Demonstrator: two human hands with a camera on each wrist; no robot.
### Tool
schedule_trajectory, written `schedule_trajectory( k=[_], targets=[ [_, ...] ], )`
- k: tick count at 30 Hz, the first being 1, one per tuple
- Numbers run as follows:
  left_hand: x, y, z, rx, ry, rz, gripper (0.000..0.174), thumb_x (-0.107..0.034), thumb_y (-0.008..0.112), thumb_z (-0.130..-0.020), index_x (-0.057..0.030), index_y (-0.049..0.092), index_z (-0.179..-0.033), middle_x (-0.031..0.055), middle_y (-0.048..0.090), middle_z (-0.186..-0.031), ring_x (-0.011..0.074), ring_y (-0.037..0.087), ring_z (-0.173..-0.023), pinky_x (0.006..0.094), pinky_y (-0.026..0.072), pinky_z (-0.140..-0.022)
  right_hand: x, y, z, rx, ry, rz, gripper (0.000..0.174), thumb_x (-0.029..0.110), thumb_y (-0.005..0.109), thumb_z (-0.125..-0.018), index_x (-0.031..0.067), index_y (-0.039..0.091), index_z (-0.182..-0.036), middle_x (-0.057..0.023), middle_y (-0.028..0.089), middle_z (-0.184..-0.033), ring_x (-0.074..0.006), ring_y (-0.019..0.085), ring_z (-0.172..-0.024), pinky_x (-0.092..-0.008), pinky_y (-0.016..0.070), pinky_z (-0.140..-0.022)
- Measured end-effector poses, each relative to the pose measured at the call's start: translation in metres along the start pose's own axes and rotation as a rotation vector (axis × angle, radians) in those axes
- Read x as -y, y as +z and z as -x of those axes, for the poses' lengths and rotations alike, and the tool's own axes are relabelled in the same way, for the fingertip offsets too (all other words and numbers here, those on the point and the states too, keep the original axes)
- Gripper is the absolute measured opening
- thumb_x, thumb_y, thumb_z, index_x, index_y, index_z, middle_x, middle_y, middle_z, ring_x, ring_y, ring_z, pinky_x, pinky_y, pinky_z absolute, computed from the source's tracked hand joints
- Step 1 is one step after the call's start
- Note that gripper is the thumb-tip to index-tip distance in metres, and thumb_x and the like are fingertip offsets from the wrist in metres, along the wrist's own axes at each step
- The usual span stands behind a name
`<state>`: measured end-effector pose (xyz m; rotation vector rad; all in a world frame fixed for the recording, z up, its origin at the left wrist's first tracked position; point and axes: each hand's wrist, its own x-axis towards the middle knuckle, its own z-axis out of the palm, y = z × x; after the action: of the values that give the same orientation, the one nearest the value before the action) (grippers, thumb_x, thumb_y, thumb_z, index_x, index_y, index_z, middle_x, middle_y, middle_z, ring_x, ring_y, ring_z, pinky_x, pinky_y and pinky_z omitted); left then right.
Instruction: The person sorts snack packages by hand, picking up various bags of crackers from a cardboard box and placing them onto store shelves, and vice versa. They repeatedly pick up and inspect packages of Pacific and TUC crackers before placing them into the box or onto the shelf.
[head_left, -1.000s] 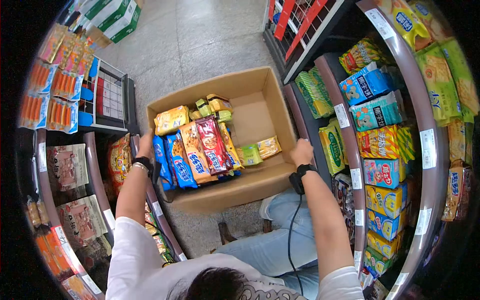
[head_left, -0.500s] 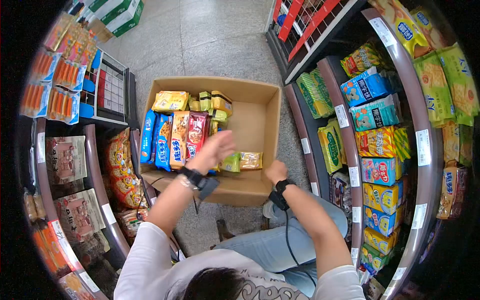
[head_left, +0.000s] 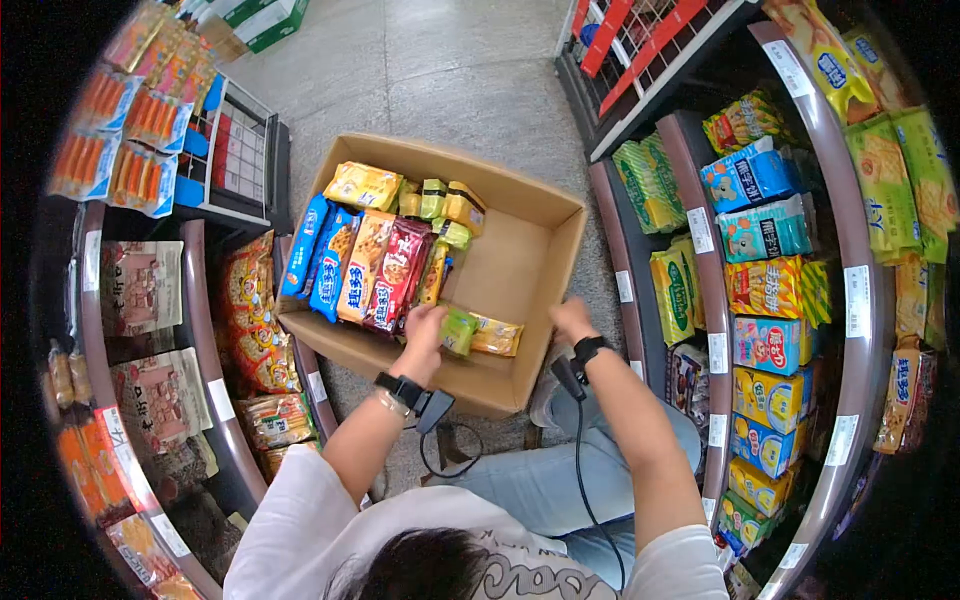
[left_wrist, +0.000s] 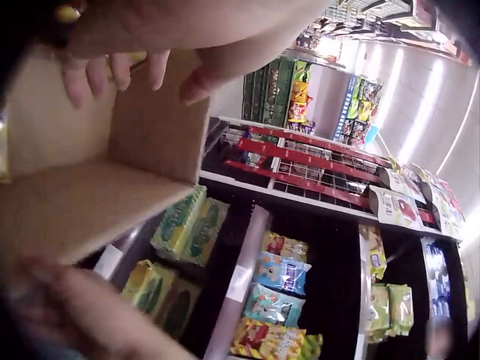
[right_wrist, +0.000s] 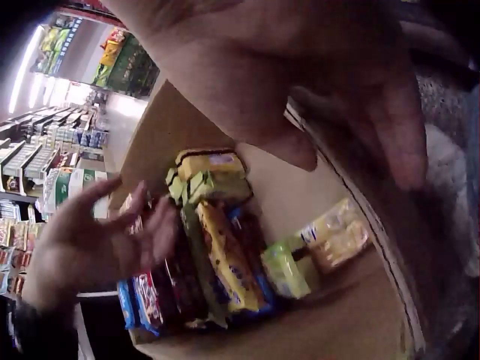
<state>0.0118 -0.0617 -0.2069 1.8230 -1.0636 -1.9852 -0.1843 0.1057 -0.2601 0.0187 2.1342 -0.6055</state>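
A cardboard box [head_left: 530,235] sits at a slant before the person, with snack packs in its left and lower parts. My left hand [head_left: 425,335] is over the box's near side, beside a dark red pack [head_left: 400,270] and a green pack [head_left: 458,330]; its fingers look spread in the right wrist view [right_wrist: 105,240], with nothing held. My right hand [head_left: 573,318] grips the box's right wall, thumb inside and fingers outside, as the right wrist view shows [right_wrist: 300,82]. Blue packs [head_left: 305,245] stand at the left; a yellow pack [head_left: 496,336] lies near the lower right corner.
Snack shelves [head_left: 690,170] rise on the right, with more shelves [head_left: 205,340] on the left. A wire rack with red strips [head_left: 640,60] stands at the back right. Grey floor [head_left: 450,80] extends beyond the box, and a cable [head_left: 585,480] hangs from the right wrist.
My left hand has left the box's left side and moved right over its near part. The box has shifted and turned clockwise. My right hand has stayed at its right wall.
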Motion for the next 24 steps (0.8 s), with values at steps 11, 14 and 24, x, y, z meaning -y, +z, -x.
schedule_trajectory(
  k=[11, 14, 24],
  targets=[
    [0.053, -0.098, -0.024, -0.651, 0.155, -0.126, 0.080, 0.000, 0.066, -0.070, 0.0039, 0.018, -0.134, 0.0190, 0.034, -0.131, 0.0299, 0.040, -0.118, 0.0401, 0.0319, -0.102, 0.007, -0.010, -0.014, -0.165, -0.186, 0.088, 0.037, 0.024, 0.065, -0.073, -0.0016, 0.061, -0.100, -0.0232, 0.063, -0.097, -0.0379, 0.060, -0.094, -0.0433, 0.0480, -0.083],
    [0.059, -0.093, -0.031, -0.454, 0.174, 0.096, 0.083, 0.011, 0.055, -0.068, 0.0015, 0.011, -0.138, 0.0199, 0.028, -0.140, 0.0309, 0.035, -0.126, 0.0376, 0.0260, -0.107, 0.007, -0.007, -0.015, -0.211, -0.220, 0.167, 0.034, 0.023, 0.064, -0.074, -0.0028, 0.063, -0.096, -0.0240, 0.063, -0.096, -0.0386, 0.060, -0.095, -0.0439, 0.0477, -0.083],
    [0.071, -0.112, -0.045, -0.372, 0.426, -0.205, 0.081, 0.010, 0.050, -0.072, -0.0013, 0.010, -0.142, 0.0188, 0.033, -0.138, 0.0299, 0.039, -0.124, 0.0356, 0.0299, -0.104, 0.010, -0.005, 0.014, -0.096, -0.077, 0.037, 0.032, 0.020, 0.063, -0.075, -0.0014, 0.064, -0.099, -0.0242, 0.064, -0.094, -0.0358, 0.064, -0.086, -0.0400, 0.0544, -0.069]
  ],
)
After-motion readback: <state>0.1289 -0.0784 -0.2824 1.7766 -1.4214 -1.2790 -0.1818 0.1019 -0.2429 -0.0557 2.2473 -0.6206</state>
